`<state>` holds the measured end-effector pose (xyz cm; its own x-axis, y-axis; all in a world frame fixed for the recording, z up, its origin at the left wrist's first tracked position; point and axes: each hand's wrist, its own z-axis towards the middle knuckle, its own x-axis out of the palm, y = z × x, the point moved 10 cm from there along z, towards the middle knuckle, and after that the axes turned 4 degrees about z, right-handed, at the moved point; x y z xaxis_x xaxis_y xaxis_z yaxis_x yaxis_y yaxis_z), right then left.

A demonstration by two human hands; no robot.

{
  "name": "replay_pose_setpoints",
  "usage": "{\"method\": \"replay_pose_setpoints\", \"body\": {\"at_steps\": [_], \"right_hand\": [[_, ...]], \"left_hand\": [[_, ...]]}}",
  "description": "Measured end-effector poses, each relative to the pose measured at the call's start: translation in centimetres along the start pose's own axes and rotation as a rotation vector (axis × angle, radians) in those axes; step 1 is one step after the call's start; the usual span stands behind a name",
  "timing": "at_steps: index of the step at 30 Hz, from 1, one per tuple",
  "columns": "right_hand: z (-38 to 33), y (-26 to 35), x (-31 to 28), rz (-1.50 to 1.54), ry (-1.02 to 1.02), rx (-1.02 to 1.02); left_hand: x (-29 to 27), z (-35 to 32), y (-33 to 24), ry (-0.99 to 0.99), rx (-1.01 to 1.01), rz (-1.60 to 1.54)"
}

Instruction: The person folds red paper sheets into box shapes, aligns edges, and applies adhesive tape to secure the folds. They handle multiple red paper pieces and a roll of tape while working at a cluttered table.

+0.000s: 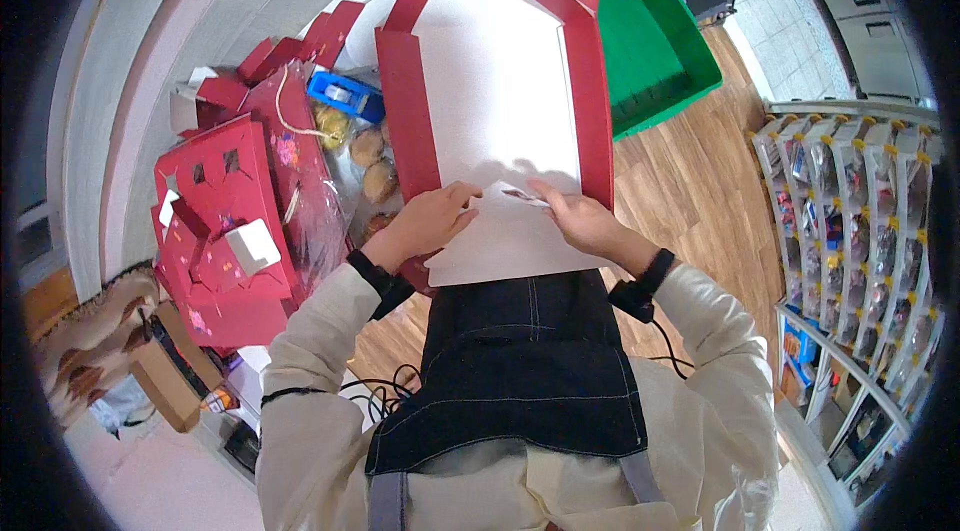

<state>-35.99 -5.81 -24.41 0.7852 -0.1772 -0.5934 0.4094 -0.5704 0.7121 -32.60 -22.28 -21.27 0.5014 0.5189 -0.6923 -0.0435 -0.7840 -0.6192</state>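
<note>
In front of my body lies an unfolded cardboard box (395, 121), red outside and white inside, its side walls raised and far tabs sticking up. My left hand (425, 223) is at the near left corner, fingers bent around the edge of the white near flap (515, 251). On the flap's other side my right hand (585, 226) is closed, thumb and fingers pinched at a small white and dark-red piece (522, 196). What this piece is cannot be made out. Both wrists wear black bands.
To the left lie red cut-out cardboard pieces (225, 221), a blue tape dispenser (345, 96) and round brown items (379, 181) by clear plastic. A green crate (665, 61) stands beyond the box at right. Shelving with small bins (850, 221) lines the far right. Black cables (385, 391) hang near my waist.
</note>
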Motion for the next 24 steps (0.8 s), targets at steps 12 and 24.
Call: {"method": "replay_pose_setpoints", "body": {"at_steps": [12, 24], "right_hand": [[2.0, 1.1, -4.7, -0.301, -0.125, 0.083], [3.4, 1.5, -6.8, -0.513, -0.103, 0.073]], "left_hand": [[-0.1, 5.4, 1.4, -0.085, -0.221, -0.172], [-3.3, 5.2, -4.5, -0.188, 0.241, 0.137]]}}
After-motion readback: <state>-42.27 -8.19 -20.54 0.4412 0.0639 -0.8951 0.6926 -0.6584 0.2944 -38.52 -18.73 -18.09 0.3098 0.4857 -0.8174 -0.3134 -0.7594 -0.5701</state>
